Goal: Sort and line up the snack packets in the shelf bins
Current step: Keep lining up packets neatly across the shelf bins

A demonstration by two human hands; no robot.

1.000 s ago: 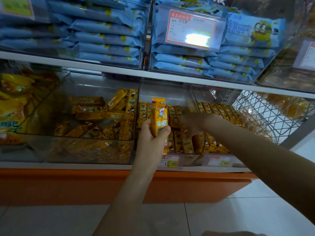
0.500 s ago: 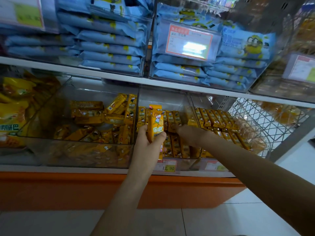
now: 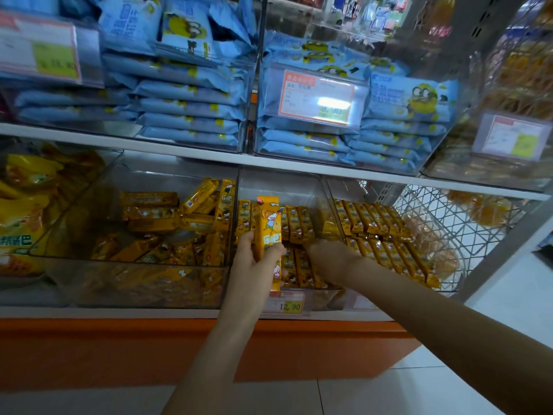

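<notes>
Clear plastic shelf bins [image 3: 281, 187] run across the middle of the frame, and they're in two different states. The left-of-centre bin holds a jumbled heap of yellow foil snack packets [image 3: 155, 223], while the centre bin has neat standing rows of the same packets [image 3: 299, 226].

The one that matters is the long yellow snack packet with a cartoon kid on it [image 3: 268, 223]. It's upright at the front of the centre bin, over those rows. We'd guess it's light, crinkly and a bit slippery, with something crushable inside. So take it by the long edges on the lower half, no squeezing.

That's pretty much what the left hand [image 3: 254, 265] is doing: thumb [image 3: 275, 250] across the front, fingers curled round the back. The right hand [image 3: 326, 256] is down in the centre bin on the rows. Its fingertips are hidden among the packets, so we can't tell if it's pinching one or just pressing.
</notes>
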